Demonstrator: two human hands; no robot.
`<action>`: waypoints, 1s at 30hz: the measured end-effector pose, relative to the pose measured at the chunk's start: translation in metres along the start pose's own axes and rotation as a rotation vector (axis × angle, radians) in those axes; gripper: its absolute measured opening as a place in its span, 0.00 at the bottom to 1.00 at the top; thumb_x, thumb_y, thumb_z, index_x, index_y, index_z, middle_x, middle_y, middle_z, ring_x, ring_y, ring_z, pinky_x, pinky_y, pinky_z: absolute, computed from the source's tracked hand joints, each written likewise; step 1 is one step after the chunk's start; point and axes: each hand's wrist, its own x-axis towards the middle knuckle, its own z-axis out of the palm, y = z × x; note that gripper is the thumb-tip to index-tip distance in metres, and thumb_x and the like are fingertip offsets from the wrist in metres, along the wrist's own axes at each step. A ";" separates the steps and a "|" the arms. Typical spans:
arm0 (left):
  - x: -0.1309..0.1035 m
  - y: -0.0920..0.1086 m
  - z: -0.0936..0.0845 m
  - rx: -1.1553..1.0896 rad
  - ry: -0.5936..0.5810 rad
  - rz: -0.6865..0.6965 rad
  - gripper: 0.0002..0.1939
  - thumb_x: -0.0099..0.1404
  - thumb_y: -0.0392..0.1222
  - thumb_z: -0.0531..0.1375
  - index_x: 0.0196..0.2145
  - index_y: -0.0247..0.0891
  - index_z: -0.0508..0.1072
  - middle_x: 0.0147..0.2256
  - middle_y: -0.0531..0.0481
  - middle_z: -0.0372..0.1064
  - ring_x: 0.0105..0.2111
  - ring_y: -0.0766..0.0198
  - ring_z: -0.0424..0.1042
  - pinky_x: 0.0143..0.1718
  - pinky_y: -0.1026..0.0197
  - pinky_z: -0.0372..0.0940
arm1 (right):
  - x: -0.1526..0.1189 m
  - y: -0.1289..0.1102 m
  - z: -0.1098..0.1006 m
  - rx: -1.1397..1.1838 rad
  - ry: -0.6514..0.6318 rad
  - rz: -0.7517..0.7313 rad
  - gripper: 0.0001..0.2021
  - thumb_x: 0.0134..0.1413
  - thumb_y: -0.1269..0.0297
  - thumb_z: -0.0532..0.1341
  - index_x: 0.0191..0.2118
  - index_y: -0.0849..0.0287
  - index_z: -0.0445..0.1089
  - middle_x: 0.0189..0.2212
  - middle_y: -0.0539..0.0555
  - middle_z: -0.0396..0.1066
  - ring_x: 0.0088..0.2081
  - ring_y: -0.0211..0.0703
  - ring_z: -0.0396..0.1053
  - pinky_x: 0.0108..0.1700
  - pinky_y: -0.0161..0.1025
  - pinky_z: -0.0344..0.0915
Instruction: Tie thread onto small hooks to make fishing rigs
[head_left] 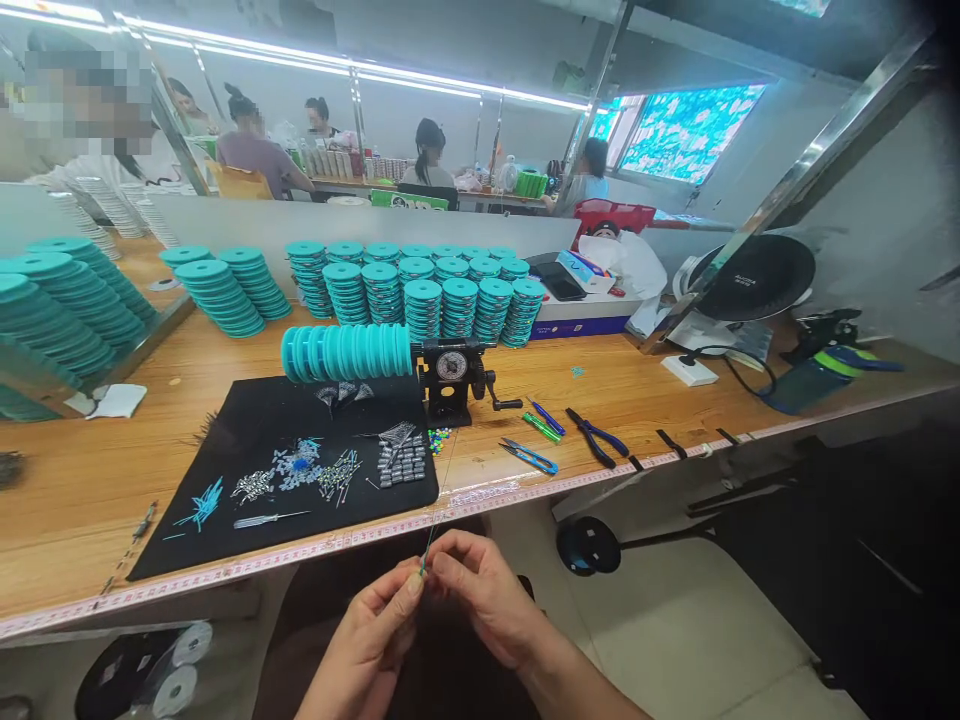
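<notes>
My left hand (375, 625) and my right hand (484, 595) meet just beyond the table's front edge. Between the left thumb and finger is a tiny teal tube (423, 568) on a thin line (442, 490). The right fingertips are pinched close beside it; the line seems to pass between them. It runs up toward a black hand-cranked winder (450, 390) with a dial. A row of teal spools (345, 352) sits on the winder's shaft. On the black mat (225, 430) lie teal tubes (202, 505), small metal fittings (253, 486), grey weights (401, 465) and a screwdriver (270, 520).
Stacks of teal spools (420, 285) stand along the back. To the right lie pliers (598, 438), blue thread snips (529, 456) and a green tool (541, 427). A measuring tape (300, 550) lines the table edge. A bottle (810, 380) lies far right. Several people sit beyond the partition.
</notes>
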 end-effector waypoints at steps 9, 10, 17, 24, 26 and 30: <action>0.005 -0.023 -0.010 -0.157 0.017 -0.102 0.15 0.49 0.48 0.73 0.25 0.33 0.77 0.21 0.63 0.40 0.20 0.74 0.35 0.18 0.72 0.39 | 0.001 0.016 -0.008 0.020 0.048 0.091 0.15 0.43 0.56 0.73 0.27 0.63 0.73 0.24 0.47 0.67 0.26 0.33 0.59 0.32 0.32 0.54; 0.004 -0.025 -0.009 -0.167 0.030 -0.113 0.15 0.48 0.47 0.74 0.26 0.33 0.78 0.21 0.62 0.41 0.20 0.74 0.36 0.18 0.72 0.40 | -0.001 0.016 -0.009 0.011 0.057 0.080 0.15 0.43 0.56 0.74 0.26 0.63 0.73 0.24 0.47 0.67 0.27 0.33 0.59 0.33 0.32 0.55; 0.005 -0.040 0.000 -0.179 0.035 -0.237 0.16 0.44 0.45 0.76 0.28 0.33 0.80 0.19 0.61 0.50 0.18 0.76 0.39 0.17 0.71 0.41 | -0.027 0.015 -0.018 -0.024 0.171 0.069 0.13 0.45 0.58 0.73 0.27 0.62 0.74 0.24 0.47 0.67 0.29 0.35 0.60 0.35 0.33 0.55; -0.001 -0.048 -0.002 -0.131 -0.030 -0.288 0.16 0.46 0.46 0.74 0.27 0.32 0.79 0.18 0.60 0.57 0.16 0.77 0.44 0.20 0.69 0.48 | -0.042 0.023 -0.015 -0.015 0.233 0.097 0.12 0.43 0.60 0.73 0.24 0.63 0.73 0.23 0.48 0.67 0.29 0.36 0.60 0.34 0.33 0.57; -0.005 -0.050 -0.004 -0.111 -0.013 -0.283 0.17 0.45 0.47 0.75 0.24 0.31 0.78 0.20 0.57 0.62 0.18 0.75 0.50 0.24 0.68 0.53 | -0.044 0.027 -0.013 -0.035 0.237 0.113 0.12 0.43 0.60 0.72 0.24 0.63 0.73 0.23 0.48 0.67 0.29 0.36 0.61 0.34 0.34 0.57; -0.011 -0.053 -0.012 -0.063 0.021 -0.276 0.19 0.45 0.49 0.74 0.24 0.32 0.75 0.18 0.61 0.53 0.18 0.75 0.44 0.19 0.69 0.43 | -0.048 0.033 -0.011 -0.082 0.238 0.100 0.12 0.44 0.59 0.72 0.25 0.63 0.74 0.24 0.49 0.68 0.29 0.38 0.61 0.35 0.35 0.57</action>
